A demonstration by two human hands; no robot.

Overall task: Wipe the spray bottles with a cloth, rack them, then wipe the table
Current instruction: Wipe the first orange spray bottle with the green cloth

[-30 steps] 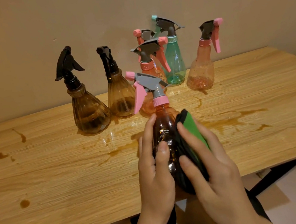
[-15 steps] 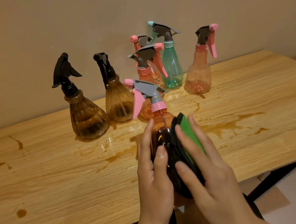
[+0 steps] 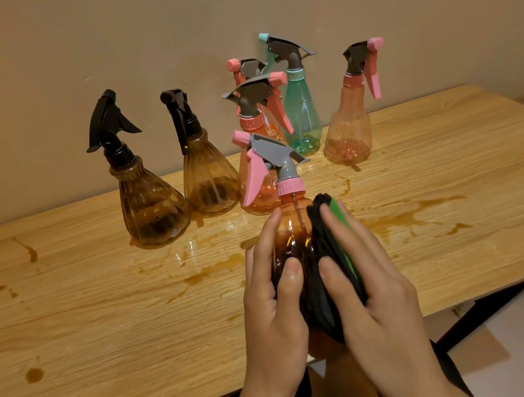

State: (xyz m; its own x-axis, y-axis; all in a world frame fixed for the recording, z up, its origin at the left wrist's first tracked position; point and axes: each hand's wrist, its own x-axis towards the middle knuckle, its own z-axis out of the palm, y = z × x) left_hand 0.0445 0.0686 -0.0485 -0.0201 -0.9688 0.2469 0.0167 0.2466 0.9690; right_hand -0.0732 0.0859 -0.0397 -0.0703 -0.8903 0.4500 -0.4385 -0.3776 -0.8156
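Head view: perhaps seven bottles [image 3: 292, 227], one cloth [image 3: 319, 240].

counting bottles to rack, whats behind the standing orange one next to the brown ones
Behind the standing orange bottle, a grey spray head with a pink nozzle pokes up, so another bottle is there; its body is covered. The teal bottle stands behind to the right.

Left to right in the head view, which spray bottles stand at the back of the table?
Wide brown ribbed plastic bottle with black trigger → narrower brown ribbed bottle with black trigger → teal plastic bottle with grey trigger → pale peach bottle with pink trigger.
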